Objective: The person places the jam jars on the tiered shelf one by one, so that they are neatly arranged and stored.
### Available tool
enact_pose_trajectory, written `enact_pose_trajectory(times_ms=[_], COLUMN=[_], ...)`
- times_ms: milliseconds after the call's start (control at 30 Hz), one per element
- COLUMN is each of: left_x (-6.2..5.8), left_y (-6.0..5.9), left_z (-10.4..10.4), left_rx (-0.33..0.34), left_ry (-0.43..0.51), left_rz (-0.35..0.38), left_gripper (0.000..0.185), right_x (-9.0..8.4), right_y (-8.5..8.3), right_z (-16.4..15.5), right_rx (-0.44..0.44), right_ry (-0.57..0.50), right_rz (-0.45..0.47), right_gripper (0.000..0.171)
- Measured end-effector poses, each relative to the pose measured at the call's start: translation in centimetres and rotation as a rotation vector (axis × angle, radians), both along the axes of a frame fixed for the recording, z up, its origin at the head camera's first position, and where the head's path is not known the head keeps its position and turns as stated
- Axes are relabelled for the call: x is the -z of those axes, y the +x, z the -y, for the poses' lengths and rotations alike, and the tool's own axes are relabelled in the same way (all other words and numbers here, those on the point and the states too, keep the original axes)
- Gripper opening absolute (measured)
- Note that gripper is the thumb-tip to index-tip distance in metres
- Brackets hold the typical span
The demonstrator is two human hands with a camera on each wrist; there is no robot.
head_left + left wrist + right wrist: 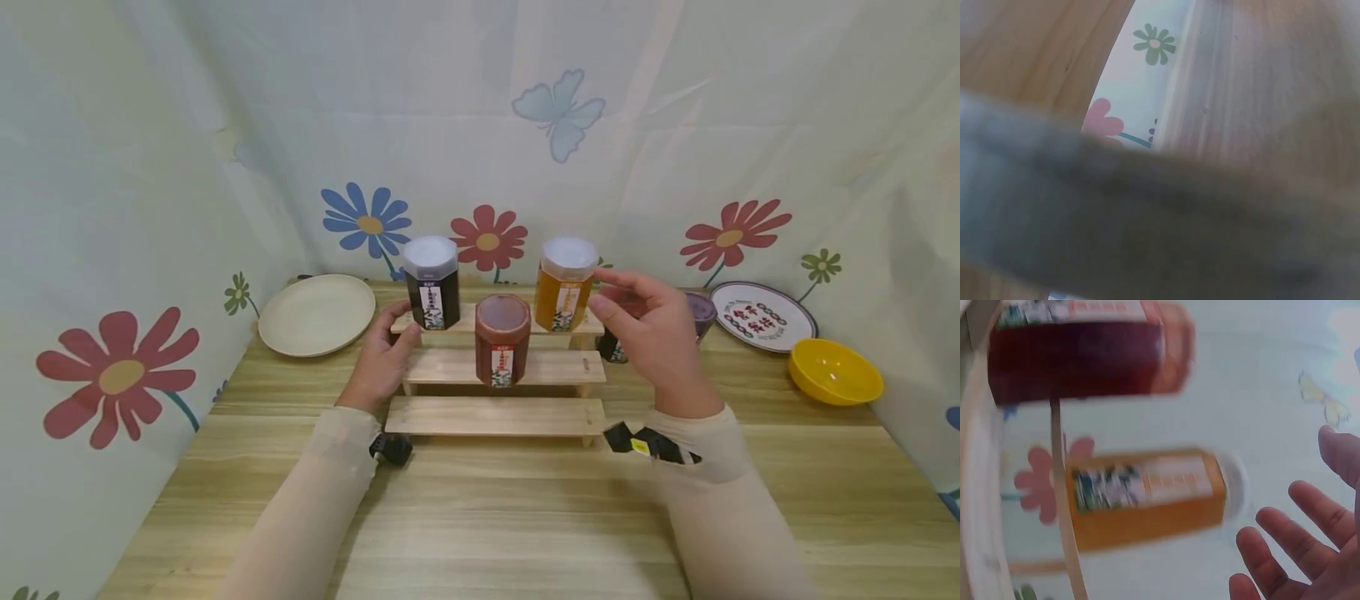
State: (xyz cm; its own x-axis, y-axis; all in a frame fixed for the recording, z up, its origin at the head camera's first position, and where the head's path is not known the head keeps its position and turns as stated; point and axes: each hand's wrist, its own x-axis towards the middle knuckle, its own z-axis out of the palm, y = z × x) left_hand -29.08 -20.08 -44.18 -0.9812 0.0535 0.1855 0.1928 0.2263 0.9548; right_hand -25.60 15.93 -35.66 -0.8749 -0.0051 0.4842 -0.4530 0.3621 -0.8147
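A three-step wooden rack (495, 414) stands on the table. Its top step carries a dark jar (444, 302) with a white lid at the left and an orange jar (551, 302) with a white lid at the right. A reddish-brown jar (487, 360) is on the middle step. My left hand (378, 358) grips the rack's left end, beside the dark jar. Beside the orange jar is my right hand (656, 333), its fingers loosely spread and apart from the jar in the right wrist view. The left wrist view is mostly blocked by a blurred shape.
Behind my right hand, partly hidden, stand a dark jar (613, 350) and a purple-lidded jar (703, 310). A cream plate (317, 315) lies at the back left. At the right are a white patterned plate (761, 312) and a yellow bowl (834, 375).
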Motion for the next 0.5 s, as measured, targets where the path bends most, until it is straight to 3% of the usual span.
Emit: enact_pose_trajectory(times_ms=[233,333,500], left_x=[2.2,3.0,3.3], left_y=[-1.7,-2.2,-2.4], left_z=[0.6,0.8,0.8], left_rx=[-0.009,-0.011,-0.011], left_ry=[0.007,0.014,0.007], left_rz=[0.002,-0.022,-0.064], left_gripper=[0.048,0.047,0.047], right_x=[0.2,1.0,2.9], right_y=[-2.0,-3.1,-5.0], right_z=[-4.3,-5.4,-6.1], right_rx=[0.162,0.174,0.148], right_ry=[0.213,0.246,0.252], right_rz=[0.155,0.233,0.286], right_gripper=[0.054,0.059,0.061])
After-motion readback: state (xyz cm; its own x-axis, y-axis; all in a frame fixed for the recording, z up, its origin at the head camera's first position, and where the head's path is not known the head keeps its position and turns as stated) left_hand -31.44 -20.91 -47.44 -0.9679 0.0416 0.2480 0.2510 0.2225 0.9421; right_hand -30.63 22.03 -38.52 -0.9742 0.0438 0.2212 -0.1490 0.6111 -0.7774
